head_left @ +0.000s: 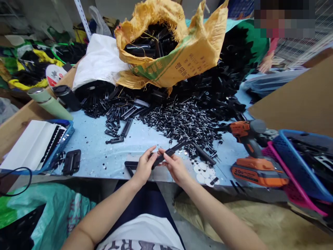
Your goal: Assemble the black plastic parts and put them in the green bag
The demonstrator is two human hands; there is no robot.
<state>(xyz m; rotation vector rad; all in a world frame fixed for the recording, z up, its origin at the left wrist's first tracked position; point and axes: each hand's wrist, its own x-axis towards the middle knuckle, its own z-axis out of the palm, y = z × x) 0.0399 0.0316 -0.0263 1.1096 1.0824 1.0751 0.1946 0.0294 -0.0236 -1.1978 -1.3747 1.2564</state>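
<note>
Where left fingers [150,156] and right fingers [169,159] pinch it, the black bar [175,149] looks slender.

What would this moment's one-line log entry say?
left fingers: holding black part; right fingers: holding it too; orange drill: on table, right side

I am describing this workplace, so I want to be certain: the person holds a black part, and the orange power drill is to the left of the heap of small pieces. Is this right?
The side is wrong: the head view shows the orange power drill to the right of the heap of small pieces. The black part is indeed held.
</note>
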